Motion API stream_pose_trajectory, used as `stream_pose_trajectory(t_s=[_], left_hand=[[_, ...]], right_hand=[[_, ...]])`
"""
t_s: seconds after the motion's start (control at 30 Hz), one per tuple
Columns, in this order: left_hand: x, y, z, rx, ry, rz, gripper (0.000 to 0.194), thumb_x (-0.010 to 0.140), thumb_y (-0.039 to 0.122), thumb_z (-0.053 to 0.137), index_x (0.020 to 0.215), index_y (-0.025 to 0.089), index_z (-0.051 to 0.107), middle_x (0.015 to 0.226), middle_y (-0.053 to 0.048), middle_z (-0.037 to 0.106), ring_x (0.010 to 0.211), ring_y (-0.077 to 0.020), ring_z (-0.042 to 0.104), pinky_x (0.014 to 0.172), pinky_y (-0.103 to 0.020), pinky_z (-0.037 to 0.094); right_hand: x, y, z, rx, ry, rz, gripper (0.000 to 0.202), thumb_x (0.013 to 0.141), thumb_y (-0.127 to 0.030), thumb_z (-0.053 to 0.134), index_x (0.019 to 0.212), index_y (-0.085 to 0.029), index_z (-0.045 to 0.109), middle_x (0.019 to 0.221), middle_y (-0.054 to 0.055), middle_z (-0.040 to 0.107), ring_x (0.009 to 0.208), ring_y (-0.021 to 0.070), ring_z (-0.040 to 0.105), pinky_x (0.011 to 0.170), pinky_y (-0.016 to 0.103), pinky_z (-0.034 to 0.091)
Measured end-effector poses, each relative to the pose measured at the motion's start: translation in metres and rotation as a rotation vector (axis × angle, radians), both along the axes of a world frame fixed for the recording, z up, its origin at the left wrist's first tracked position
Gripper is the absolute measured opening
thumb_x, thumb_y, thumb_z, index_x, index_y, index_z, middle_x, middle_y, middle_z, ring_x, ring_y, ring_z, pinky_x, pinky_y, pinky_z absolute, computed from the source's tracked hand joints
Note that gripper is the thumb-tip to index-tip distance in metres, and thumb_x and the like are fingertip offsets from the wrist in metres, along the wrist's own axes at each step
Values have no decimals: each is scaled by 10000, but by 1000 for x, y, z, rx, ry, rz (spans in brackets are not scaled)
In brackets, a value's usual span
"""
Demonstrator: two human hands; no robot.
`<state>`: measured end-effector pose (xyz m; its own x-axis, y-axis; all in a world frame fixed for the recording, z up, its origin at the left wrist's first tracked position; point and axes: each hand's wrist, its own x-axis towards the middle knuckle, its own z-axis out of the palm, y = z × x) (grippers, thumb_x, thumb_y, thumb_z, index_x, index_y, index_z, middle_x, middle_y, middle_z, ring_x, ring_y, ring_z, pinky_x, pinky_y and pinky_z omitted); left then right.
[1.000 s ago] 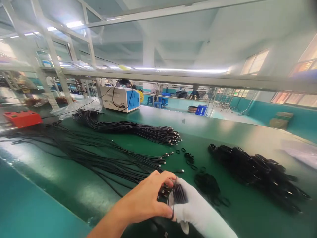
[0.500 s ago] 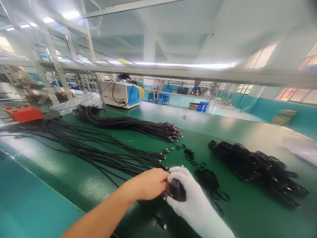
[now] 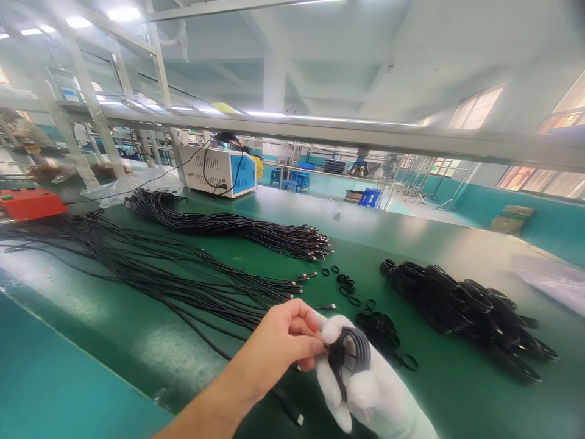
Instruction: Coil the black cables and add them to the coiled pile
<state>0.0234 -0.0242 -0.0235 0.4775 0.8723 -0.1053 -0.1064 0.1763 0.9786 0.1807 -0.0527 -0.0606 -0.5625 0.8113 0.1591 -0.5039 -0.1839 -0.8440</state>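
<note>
A coiled black cable [image 3: 357, 350] sits in my right hand [image 3: 370, 387], which wears a white glove and has its fingers wrapped round the coil. My bare left hand [image 3: 287, 335] touches the coil's left side, its thumb and fingers pinched at a dark cable part that is mostly hidden. Beneath and left of my hands, loose black cables [image 3: 183, 277] spread over the green table [image 3: 365, 228], their connector ends pointing right. Small black rings [image 3: 354, 300] and a dark pile of them [image 3: 379, 329] lie just beyond my right hand.
A thick cable bundle [image 3: 228, 225] lies farther back. Coiled cables [image 3: 457, 299] are heaped at the right. A white and blue machine [image 3: 219, 172] stands behind, with a red box [image 3: 31, 203] at the far left. A metal shelf beam [image 3: 320, 129] crosses above the table.
My right hand has turned, so the coil's loops now show openly. My left hand has shifted slightly right, with thumb and fingers pinched beside the coil. The view has shifted a little.
</note>
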Motion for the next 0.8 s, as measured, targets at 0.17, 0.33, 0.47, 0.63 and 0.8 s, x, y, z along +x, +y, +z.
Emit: stream_pose_trajectory(t_s=[0.17, 0.33, 0.47, 0.63, 0.8], left_hand=[[9, 2, -5, 55, -29, 105, 178, 694, 201, 662, 771, 165, 506, 629, 22, 593, 542, -98, 514, 563, -224, 418], [-3, -2, 18, 471, 344, 232, 273, 754, 174, 566, 1009, 245, 637, 984, -25, 638, 848, -177, 542, 747, -263, 419], [-8, 2, 37, 605, 479, -79, 373, 736, 180, 581, 1081, 298, 661, 1002, -21, 643, 907, -212, 540, 760, -270, 420], [-8, 24, 29, 429, 485, -223, 252, 670, 271, 682, 917, 226, 704, 712, 18, 584, 625, -130, 527, 551, -209, 421], [2, 33, 7, 226, 502, -14, 375, 631, 398, 706, 909, 155, 644, 598, 23, 547, 446, -122, 522, 416, -229, 439]], right_hand=[[2, 4, -8, 6, 51, -33, 589, 669, -375, 718, 1144, -227, 404, 676, 12, 628, 408, 78, 490, 380, 151, 320], [4, 3, -8, -45, 32, -18, 711, 732, -400, 661, 1319, -174, 329, 724, 41, 617, 452, 85, 520, 435, 176, 331], [0, 0, -15, -111, 39, 123, 652, 761, -587, 559, 1205, -120, 463, 701, 65, 615, 484, 114, 559, 477, 208, 399], [-8, 6, -13, -230, 26, 79, 674, 786, -700, 403, 1035, -98, 580, 979, 138, 588, 743, 168, 593, 593, 292, 509], [-7, 17, -11, -34, -175, -330, 768, 632, -398, 761, 1265, -206, 371, 1144, 131, 515, 947, 275, 569, 646, 385, 526]])
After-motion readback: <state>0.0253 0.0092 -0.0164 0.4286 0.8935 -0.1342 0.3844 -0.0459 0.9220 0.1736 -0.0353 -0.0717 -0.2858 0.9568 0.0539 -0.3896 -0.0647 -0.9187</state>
